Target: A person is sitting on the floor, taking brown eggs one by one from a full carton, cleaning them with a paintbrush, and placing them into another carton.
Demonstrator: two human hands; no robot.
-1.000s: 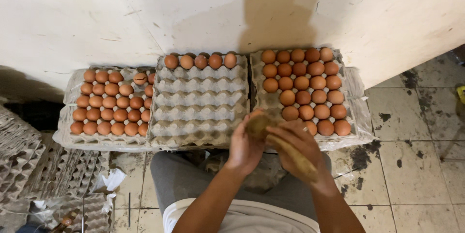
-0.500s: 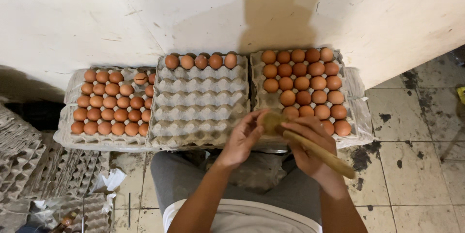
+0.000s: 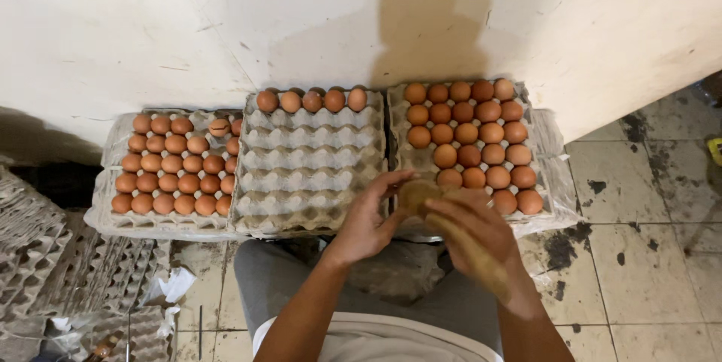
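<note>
My left hand (image 3: 368, 219) holds a brown egg (image 3: 416, 193) at its fingertips, fingers spread, just in front of the trays. My right hand (image 3: 481, 227) is pressed against the egg from the right and grips a long tan thing (image 3: 470, 257), blurred, perhaps a cloth or brush. Both hands hover over the near edge between the middle tray (image 3: 308, 174) and the right tray (image 3: 402, 148). The middle grey pulp tray holds one back row of eggs (image 3: 312, 100). The right tray is nearly full of brown eggs (image 3: 470, 133).
A left tray (image 3: 113, 215), almost full of brown eggs, sits beside the middle one against a white wall. Stacks of empty pulp trays (image 3: 37, 257) lie at the far left on the floor. Stained floor tiles (image 3: 639, 242) spread to the right. My grey-trousered knees (image 3: 301, 279) are below.
The tan thing in my right hand has swung from pointing down right to closer against the egg. My left hand's fingers have spread a little; the hands stay in the same spot.
</note>
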